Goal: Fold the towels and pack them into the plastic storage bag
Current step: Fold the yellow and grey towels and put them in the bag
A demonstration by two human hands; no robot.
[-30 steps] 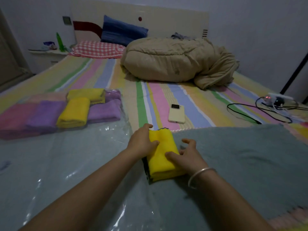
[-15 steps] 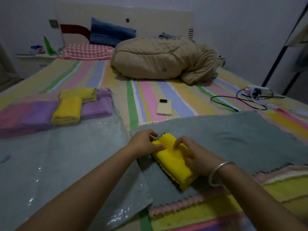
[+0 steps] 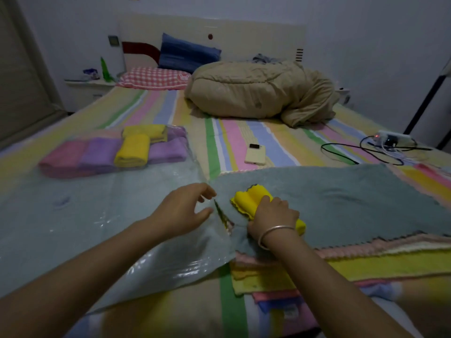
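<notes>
Two hands at work: right grip grasping folded yellow towel, long axis 10-to-4 o'clock, on grey towel. Plastic bag mouth just beside at 9 o'clock; left grip released, nearer it.

No readable text, label, brand or number noted anywhere. Checked pillow bore a small printed figure (too blurred to tell if lettered). Phone back showed no legible mark.
</notes>
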